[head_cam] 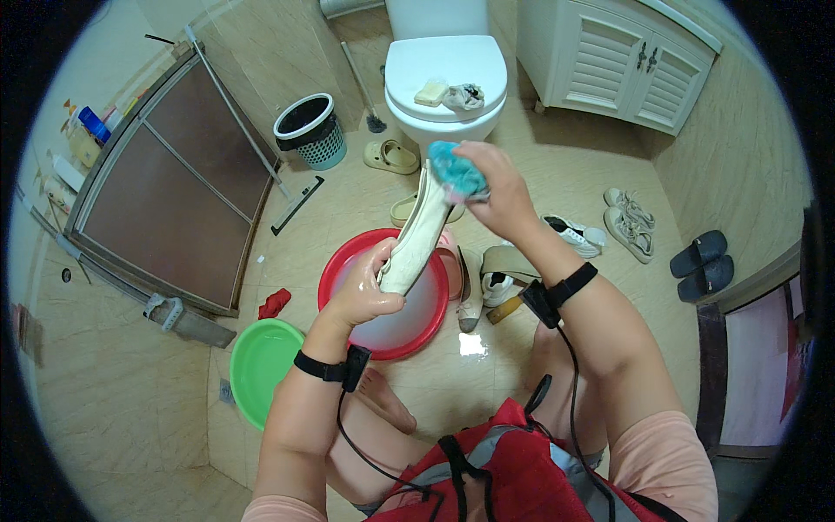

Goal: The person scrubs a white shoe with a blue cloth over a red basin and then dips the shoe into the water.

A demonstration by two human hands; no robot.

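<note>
A white flat shoe (415,238) is held up at a slant above a red basin (427,336) of cloudy water. Wet and shiny, my left hand (362,287) grips the shoe's lower end. My right hand (499,192) is closed around a turquoise scrubber (453,168), which looks like mesh or cloth and is slightly blurred. The scrubber presses against the upper end of the shoe. Just right of the basin, a similar pale flat shoe with a grey toe (470,290) lies on the wet tiles, beside a wooden-backed brush (505,310).
A green basin (244,365) stands at the left, near a red cloth (274,304). Sneakers (629,222) and dark slippers (699,264) lie to the right. The toilet lid (447,59) bears a soap bar (431,93). A waste bin (319,140) and floor squeegee (297,205) are farther left.
</note>
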